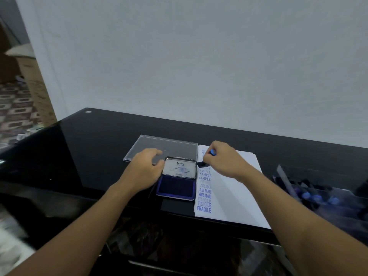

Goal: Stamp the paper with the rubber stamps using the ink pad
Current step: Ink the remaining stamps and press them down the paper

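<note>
R hand (225, 160) grips a rubber stamp (212, 152) by its blue knob, fingers curled round it. Black base is tipped down-left at the left edge of the paper (235, 196), at the far end of a column of blue prints (205, 193): SAMPLE, AIR MAIL, FRAGILE, several of each, some faint. Can't tell if the base is pressed on the sheet or just off it. L hand (147, 166) sits at 9 o'clock of the ink pad (176, 186), fingers loosely bent, thumb by the left rim of the raised lid; can't tell whether it pinches the tin or only touches it. Pad is open, lid standing at its 12 o'clock side, blue felt up, w/ the paper just beside it at 3 o'clock. A clear plastic cover (159, 145) lies flat at 11 o'clock of the pad. At 3 o'clock of the paper, apart from it, is a clear case (318, 194) w/ more blue-knobbed stamps, blurred. All on a glossy black table (89, 156). Step in hand, prob.: printing w/ this stamp at the column's far end. Next move calls for base flat & square to the sheet, a straight press w/o rocking, then a clean lift so nothing smears. Faint prints suggest a fresh dab on the pad first, at 7 o'clock of R hand.
</note>
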A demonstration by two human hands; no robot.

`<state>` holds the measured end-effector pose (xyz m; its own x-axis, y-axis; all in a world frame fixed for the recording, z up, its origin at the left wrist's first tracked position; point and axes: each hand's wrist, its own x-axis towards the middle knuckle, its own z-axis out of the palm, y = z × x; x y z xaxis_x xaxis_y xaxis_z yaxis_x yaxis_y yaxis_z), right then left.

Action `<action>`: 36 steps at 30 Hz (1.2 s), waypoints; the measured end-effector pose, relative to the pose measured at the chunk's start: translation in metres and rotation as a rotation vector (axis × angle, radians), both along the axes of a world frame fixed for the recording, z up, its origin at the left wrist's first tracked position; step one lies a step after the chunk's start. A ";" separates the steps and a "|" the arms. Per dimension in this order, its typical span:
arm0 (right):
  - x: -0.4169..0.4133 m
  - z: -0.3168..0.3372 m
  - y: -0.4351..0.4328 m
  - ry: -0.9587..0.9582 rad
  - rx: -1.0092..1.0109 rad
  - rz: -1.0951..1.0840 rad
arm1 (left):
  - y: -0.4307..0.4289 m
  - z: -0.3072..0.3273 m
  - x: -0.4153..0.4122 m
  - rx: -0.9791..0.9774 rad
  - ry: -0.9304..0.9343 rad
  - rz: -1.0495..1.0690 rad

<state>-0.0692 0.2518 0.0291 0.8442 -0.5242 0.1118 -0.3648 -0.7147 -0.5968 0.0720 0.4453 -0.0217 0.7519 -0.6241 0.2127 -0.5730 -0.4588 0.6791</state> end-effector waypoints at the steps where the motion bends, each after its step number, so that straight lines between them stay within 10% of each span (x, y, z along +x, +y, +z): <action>1: 0.003 -0.003 0.007 0.030 -0.007 0.033 | 0.004 -0.006 0.000 0.010 -0.009 0.004; 13: 0.017 -0.013 0.041 0.366 -0.183 0.309 | 0.022 -0.048 0.005 0.198 -0.201 -0.006; 36: 0.023 -0.040 0.056 0.247 -0.318 0.192 | 0.019 -0.064 0.004 0.276 -0.296 0.077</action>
<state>-0.0459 0.3078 -0.0108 0.9444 -0.3278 0.0252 -0.3117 -0.9172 -0.2482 0.0763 0.4639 -0.0861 0.7299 -0.6326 0.2591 -0.6821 -0.6495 0.3359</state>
